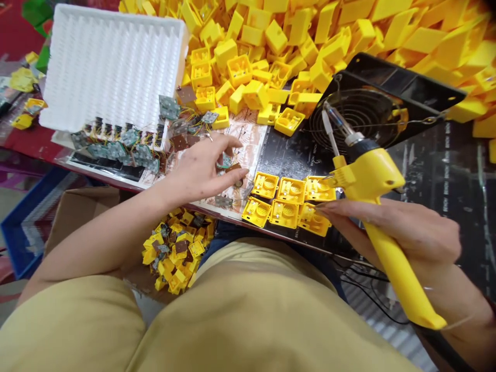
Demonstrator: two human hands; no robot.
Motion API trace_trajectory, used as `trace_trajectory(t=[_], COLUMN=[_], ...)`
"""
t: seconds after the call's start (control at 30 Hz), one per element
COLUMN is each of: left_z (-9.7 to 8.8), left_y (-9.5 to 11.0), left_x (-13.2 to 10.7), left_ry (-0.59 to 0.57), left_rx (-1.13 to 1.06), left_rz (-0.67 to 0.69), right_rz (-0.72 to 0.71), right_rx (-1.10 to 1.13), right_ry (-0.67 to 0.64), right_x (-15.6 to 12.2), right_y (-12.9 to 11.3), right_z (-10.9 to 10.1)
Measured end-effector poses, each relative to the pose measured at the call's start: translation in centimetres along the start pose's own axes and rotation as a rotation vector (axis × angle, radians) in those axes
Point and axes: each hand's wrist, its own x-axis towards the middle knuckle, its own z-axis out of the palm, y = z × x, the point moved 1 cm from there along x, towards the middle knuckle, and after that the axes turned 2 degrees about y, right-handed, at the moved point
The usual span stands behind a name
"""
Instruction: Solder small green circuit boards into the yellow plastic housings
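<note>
My left hand (pixel 207 168) hovers over small circuit boards with thin wires, thumb and forefinger apart. A small brown board (pixel 233 168) shows between thumb and fingers, apparently not gripped. In my right hand (pixel 411 227) is a yellow soldering gun (pixel 368 173), its metal tip pointing up and away from me. The right fingertips reach the edge of a yellow plastic case (pixel 313 219). That case belongs to two short rows of open cases (pixel 290 190) at the table's front edge, with metal contacts and a round grille inside.
A large heap of yellow cases (pixel 279 39) covers the back. Behind the soldering tip stands a black fan (pixel 387 98). At left, a white foam tray (pixel 116 62) has wired green boards (pixel 124 150) along its front. Below the edge, a cardboard box (pixel 83 217) holds yellow parts (pixel 178 250).
</note>
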Motion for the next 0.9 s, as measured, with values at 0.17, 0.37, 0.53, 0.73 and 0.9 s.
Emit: trace_trajectory(t=[0.17,0.37,0.53,0.73,0.9], left_z=[0.7,2.7,1.8,3.4,4.2], left_y=[-1.1,-1.6,-2.4,-1.0,0.5], left_x=[-1.4,-0.7,0.0,1.1,2.2], left_ry=[-0.19,-0.217,-0.317,-0.155,-0.136], left_rx=[-0.123,-0.197,-0.334,-0.248,-0.443], left_rz=[0.133,0.271,0.349,0.242,0.085], right_rz=[0.022,0.02,0.018,0.037,0.005], right_rx=[0.04,0.08,0.049,0.022,0.014], right_ry=[0.033,0.067,0.054,0.086,0.069], right_x=[-1.6,-1.8,-1.6,-1.8,-1.2], right_y=[0.7,0.4,-0.2,-0.4,-0.5], right_z=[0.4,1.0,0.8,0.9,0.6])
